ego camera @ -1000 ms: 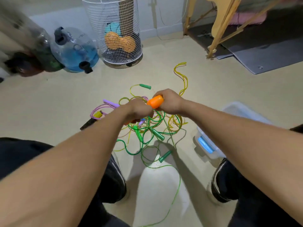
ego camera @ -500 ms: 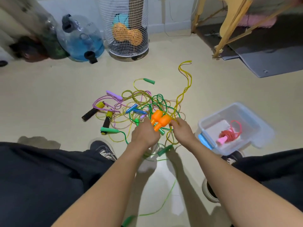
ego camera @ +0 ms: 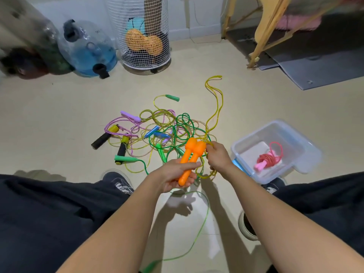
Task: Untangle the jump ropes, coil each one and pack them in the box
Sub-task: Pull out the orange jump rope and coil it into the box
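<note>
Left hand (ego camera: 177,174) gripping both orange handles (ego camera: 192,154), right hand (ego camera: 217,157) pinching their yellow cord (ego camera: 204,175), just beside the box (ego camera: 295,166). Likely snag: cord threaded through the tangle (ego camera: 167,131), tightening knots if pulled.

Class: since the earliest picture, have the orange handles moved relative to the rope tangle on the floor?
Yes. The orange handles, gripped by the left hand, have come toward the person, from over the tangle to its near edge.

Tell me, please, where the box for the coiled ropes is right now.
In the head view, the clear box sits open on the floor at the person's right, just beyond the right hand, with a coiled pink rope inside.
</note>
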